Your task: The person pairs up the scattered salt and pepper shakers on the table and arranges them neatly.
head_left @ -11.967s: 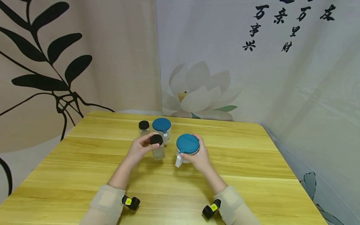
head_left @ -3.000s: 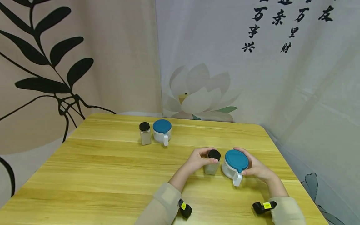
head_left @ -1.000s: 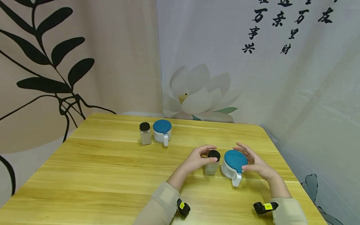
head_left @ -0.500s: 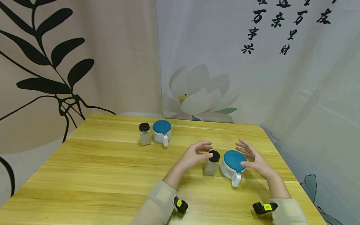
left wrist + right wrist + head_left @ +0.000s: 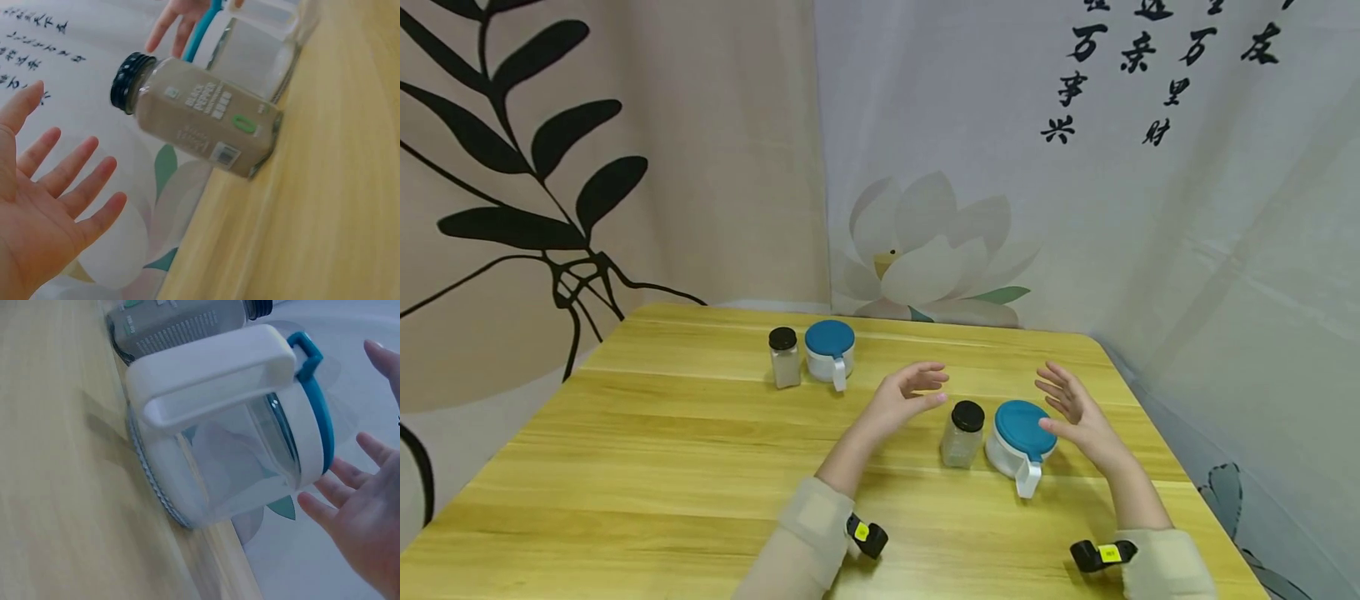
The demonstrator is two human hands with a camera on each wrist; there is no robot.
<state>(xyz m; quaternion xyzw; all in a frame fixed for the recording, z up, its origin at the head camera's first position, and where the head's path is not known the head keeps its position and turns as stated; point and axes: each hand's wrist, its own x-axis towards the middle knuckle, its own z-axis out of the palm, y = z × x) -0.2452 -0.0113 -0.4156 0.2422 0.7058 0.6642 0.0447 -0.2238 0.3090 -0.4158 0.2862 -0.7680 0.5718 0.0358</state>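
Observation:
A black-capped black pepper jar (image 5: pixel 961 442) stands upright on the table in the head view; its printed label shows in the left wrist view. Left of it, my left hand (image 5: pixel 898 404) hovers with fingers spread, apart from the jar (image 5: pixel 200 119). Just right of the pepper jar is a clear-bodied seasoning pot (image 5: pixel 1011 457) with a blue lid (image 5: pixel 1024 423) and a white handle (image 5: pixel 209 372). My right hand (image 5: pixel 1081 421) is beside that lid, fingers extended and holding nothing; whether a fingertip grazes the lid I cannot tell.
Toward the back of the wooden table (image 5: pixel 662 467) stand another black-capped jar (image 5: pixel 786 367) and a second blue-lidded pot (image 5: pixel 830 358), side by side. Behind the table hangs a printed cloth (image 5: pixel 940 100).
Both hands carried the pepper jar and a blue-lidded pot from the back toward the front right. Since then the fingers have let go, and the left hand has drawn away leftward.

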